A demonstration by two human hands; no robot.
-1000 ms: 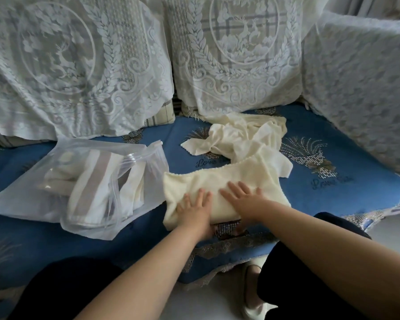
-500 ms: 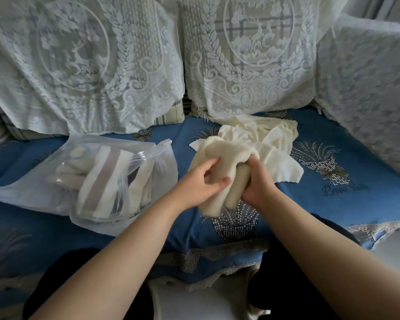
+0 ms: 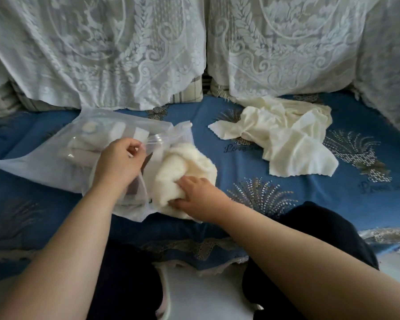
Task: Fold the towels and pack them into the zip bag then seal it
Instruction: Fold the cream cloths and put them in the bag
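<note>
A clear zip bag (image 3: 56, 155) lies on the blue sofa seat at the left, with folded striped towels (image 3: 88, 144) inside. My left hand (image 3: 119, 163) pinches the upper edge of the bag's mouth and holds it up. A folded cream towel (image 3: 183, 167) sits at the bag's opening, partly inside it, and my right hand (image 3: 198, 196) grips its near end. A loose heap of cream towels (image 3: 284, 137) lies unfolded to the right on the seat.
The blue patterned sofa seat (image 3: 286, 192) stretches across the view. Lace-covered cushions (image 3: 125, 49) stand along the back and another (image 3: 388, 65) at the right. My dark-clothed knees (image 3: 321, 229) are against the seat's front edge.
Both hands lifted the folded cream towel off the seat and carried it left to the bag. My left hand let go of the towel and took hold of the bag's mouth.
</note>
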